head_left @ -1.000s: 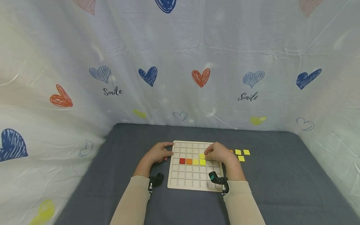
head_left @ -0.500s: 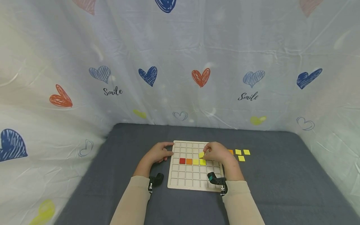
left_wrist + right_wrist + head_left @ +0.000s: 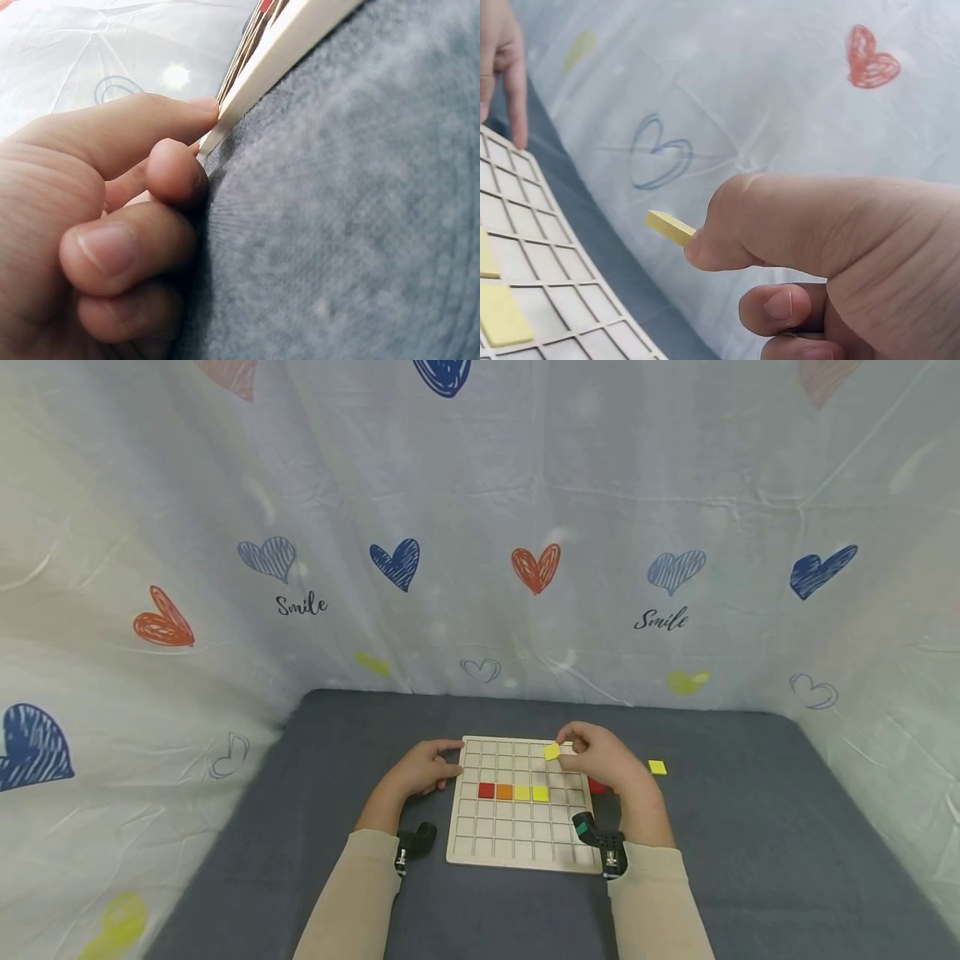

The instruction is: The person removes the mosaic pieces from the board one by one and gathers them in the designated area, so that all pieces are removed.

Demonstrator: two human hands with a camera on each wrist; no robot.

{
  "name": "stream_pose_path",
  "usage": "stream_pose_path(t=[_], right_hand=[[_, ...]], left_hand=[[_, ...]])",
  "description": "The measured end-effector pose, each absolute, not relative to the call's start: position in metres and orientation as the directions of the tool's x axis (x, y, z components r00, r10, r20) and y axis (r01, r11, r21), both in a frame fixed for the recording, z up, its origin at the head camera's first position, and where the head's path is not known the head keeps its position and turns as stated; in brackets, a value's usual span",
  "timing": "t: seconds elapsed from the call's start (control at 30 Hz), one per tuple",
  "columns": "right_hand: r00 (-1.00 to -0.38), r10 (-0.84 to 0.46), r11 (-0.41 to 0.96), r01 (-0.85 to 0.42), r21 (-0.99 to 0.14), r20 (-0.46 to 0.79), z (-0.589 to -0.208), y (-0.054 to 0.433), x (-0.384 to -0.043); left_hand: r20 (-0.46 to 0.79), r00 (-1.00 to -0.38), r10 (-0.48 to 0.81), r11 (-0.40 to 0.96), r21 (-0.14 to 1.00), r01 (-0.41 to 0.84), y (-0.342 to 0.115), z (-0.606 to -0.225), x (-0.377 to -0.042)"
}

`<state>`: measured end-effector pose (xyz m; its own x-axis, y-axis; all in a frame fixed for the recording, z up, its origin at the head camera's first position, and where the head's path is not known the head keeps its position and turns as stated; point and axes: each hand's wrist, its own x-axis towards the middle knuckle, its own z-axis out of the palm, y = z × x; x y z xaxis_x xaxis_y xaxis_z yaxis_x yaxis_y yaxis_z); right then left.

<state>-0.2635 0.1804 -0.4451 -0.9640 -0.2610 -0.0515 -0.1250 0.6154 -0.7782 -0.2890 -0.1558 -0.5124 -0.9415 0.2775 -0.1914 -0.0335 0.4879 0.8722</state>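
Note:
My right hand pinches a yellow square tile between thumb and finger, over the far right part of the wooden grid board. In the right wrist view this tile is tilted and raised above the board. One row of the grid carries a red tile, an orange tile and two yellow tiles side by side. My left hand touches the board's left edge, index finger stretched to the far corner. The left wrist view shows that fingertip against the pale edge, other fingers bent.
Right of the board lie loose tiles, partly hidden by my right hand: a red tile and a yellow tile show. A dark grey cloth covers the table. Behind it hangs a pale curtain with printed hearts.
My right hand has lifted the yellow tile from the square beyond the row's right end and carried it away from me and rightward. The left hand and the board stay put.

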Motion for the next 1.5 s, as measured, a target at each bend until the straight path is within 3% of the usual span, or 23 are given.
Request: stream_pose_path(t=[0.23, 0.83, 1.23, 1.5], right_hand=[[-0.969, -0.244, 0.573, -0.116, -0.812, -0.034, -0.432, 0.202, -0.257], [-0.998, -0.061, 0.645, -0.015, -0.764, -0.032, -0.435, 0.266, -0.243], [-0.980, 0.111, 0.680, 0.195, -0.707, -0.164, -0.460, 0.313, -0.227], [-0.959, 0.133, 0.679, 0.271, -0.683, -0.249, -0.475, 0.332, -0.228]], left_hand=[[-0.195, -0.942, 0.273, 0.500, 0.865, -0.034, -0.155, -0.513, -0.290], [-0.194, -0.943, 0.271, 0.497, 0.867, -0.036, -0.155, -0.514, -0.289], [-0.198, -0.941, 0.273, 0.499, 0.866, -0.037, -0.155, -0.515, -0.292], [-0.196, -0.944, 0.266, 0.499, 0.866, -0.039, -0.155, -0.515, -0.291]])
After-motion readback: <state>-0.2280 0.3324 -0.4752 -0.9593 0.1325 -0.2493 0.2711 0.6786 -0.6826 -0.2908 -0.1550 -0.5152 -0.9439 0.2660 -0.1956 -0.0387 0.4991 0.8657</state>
